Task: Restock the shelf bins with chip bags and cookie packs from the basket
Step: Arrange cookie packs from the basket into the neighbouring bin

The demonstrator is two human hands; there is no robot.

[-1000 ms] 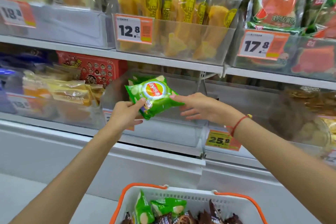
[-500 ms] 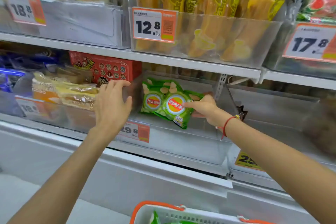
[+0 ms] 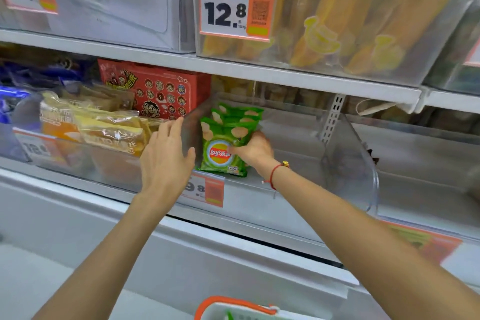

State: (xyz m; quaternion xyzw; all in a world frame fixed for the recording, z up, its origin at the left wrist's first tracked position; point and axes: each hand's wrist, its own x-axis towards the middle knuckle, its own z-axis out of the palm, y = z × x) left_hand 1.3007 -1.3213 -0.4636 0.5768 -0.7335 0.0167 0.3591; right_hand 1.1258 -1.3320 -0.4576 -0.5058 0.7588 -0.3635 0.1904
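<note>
Three glossy green chip bags [image 3: 223, 149], upright.

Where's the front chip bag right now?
Head view, centre: front chip bag upright in the clear bin, gripped by the right hand, right of the red box.

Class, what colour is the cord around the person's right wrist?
Red, with a small gold-coloured bead; the wrist cord shows best in the head view.

A price tag reading 12.8 [image 3: 235, 9] hangs on a clear upper bin of yellow banana-printed packs [image 3: 324, 41] (the tag's small print is unreadable). On the shelf below, a red cartoon box [image 3: 155, 88] stands behind clear-wrapped yellow pastry packs [image 3: 109, 130], with blue bags [image 3: 15, 101] at far left.
</note>
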